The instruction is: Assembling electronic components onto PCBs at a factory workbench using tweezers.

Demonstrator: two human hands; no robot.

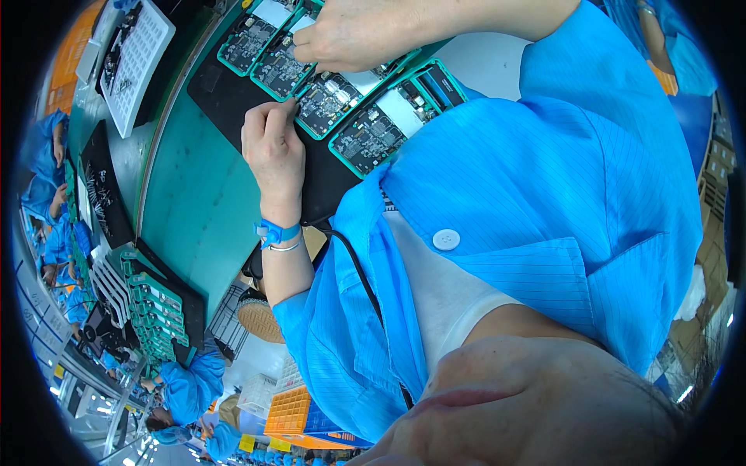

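Pretty cramped up top. Four green-framed circuit boards (342, 85) sit side by side on the black mat (225, 93), edges touching, so there's no lane between them. The right hand (361, 33) covers the middle of the row and the left hand (272, 144) is parked at the near edge of the third board (328, 99), blocking that approach. Open room is the bare strip of mat left of the left hand, and the teal bench surface (198, 210) beyond it. Further left, a white component tray (140, 62) and a rack of green boards (155, 311) close things off. A black cable (357, 264) hangs near the wrist.
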